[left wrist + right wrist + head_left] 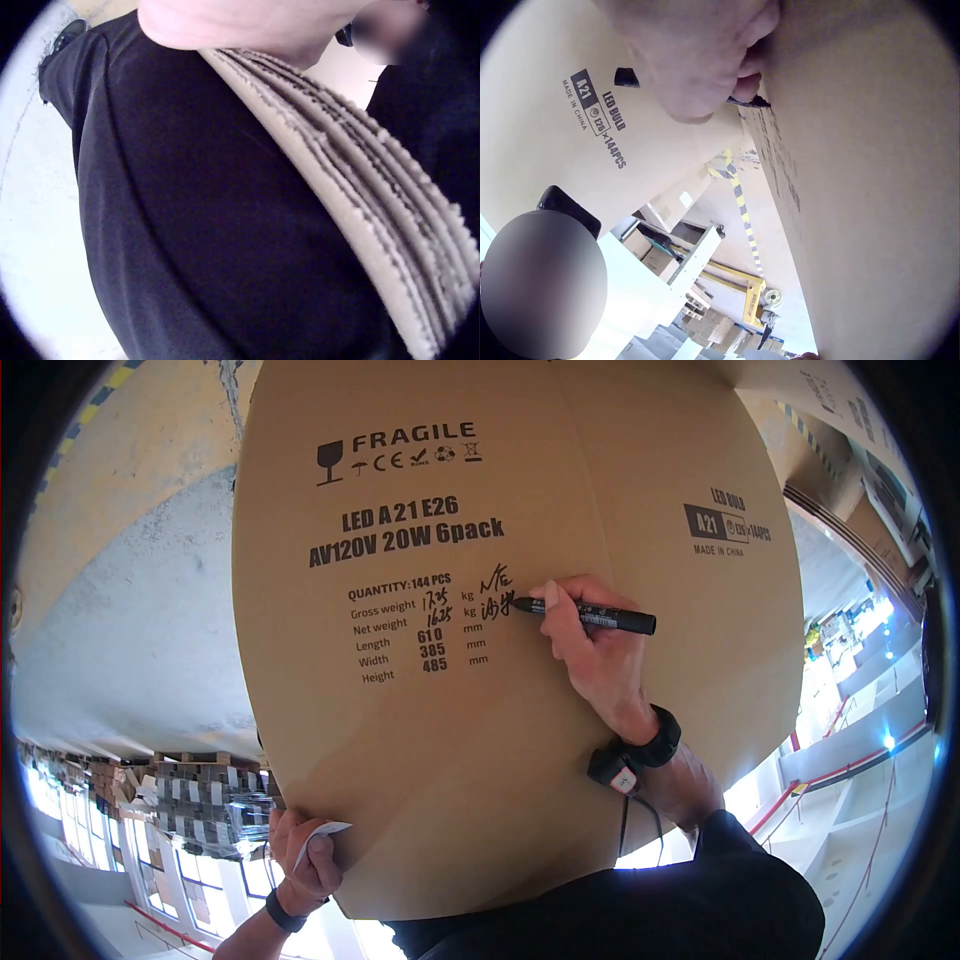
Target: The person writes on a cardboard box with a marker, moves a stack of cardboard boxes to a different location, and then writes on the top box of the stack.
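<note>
A large flattened cardboard box printed with LED bulb details fills the middle of the head view. My right hand pinches a black marker, its tip at handwritten characters beside the weight lines. At the lower left corner, my left hand grips the cardboard edge, with a white paper slip under the thumb. Several layered cardboard edges run below that hand in the left wrist view. From the right wrist, the marker's back end sticks out behind the fingers.
My dark-clothed lap lies close against the cardboard. Wrapped stacks of goods stand on the floor at left. A yellow pallet truck and a yellow-black floor stripe show in the right wrist view.
</note>
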Demonstrator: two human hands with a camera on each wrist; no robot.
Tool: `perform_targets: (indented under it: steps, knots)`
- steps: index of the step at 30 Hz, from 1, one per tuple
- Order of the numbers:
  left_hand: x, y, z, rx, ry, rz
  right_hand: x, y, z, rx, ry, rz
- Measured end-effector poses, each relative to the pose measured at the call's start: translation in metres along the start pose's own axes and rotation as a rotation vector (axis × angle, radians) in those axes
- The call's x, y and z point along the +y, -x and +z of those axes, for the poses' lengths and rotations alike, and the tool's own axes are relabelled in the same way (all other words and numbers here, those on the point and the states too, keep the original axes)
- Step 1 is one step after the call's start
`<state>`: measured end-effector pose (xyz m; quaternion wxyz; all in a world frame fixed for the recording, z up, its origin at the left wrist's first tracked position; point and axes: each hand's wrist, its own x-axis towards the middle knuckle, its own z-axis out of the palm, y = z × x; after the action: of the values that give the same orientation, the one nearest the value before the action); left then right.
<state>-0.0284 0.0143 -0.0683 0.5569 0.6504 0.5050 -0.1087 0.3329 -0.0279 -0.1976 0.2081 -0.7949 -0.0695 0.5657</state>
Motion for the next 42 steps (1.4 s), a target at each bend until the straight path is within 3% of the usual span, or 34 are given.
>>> perform_targets:
  steps: [7, 16, 19, 22, 25, 28, 34, 37, 42]
  knots:
    - [-0.001, 0.004, -0.001, 0.0, -0.01, -0.001, -0.005, 0.003, 0.0, -0.011, -0.073, 0.065]
    - [0.0, 0.001, 0.001, 0.026, -0.014, 0.023, 0.0, 0.003, -0.006, -0.038, 0.073, -0.017]
    - [0.002, -0.001, -0.002, -0.018, -0.016, -0.004, -0.005, 0.006, -0.005, 0.036, -0.029, 0.062]
    - [0.0, 0.002, 0.002, 0.043, -0.034, 0.034, -0.014, 0.021, -0.013, -0.017, -0.117, 0.028]
    - [-0.001, 0.003, -0.003, -0.044, -0.065, 0.053, -0.003, 0.028, -0.005, -0.132, 0.003, -0.071]
    - [-0.002, 0.008, -0.008, -0.11, -0.054, 0.011, -0.006, 0.023, 0.0, -0.147, 0.09, -0.137]
    - [-0.007, 0.006, -0.001, -0.019, -0.029, 0.022, 0.002, 0.019, 0.006, -0.101, 0.135, -0.233]
    - [-0.001, 0.003, -0.003, -0.044, -0.026, -0.009, -0.001, 0.021, 0.005, -0.065, 0.097, -0.03]
    - [0.001, -0.001, 0.0, -0.002, -0.009, -0.002, 0.004, 0.02, 0.006, -0.061, 0.083, -0.087]
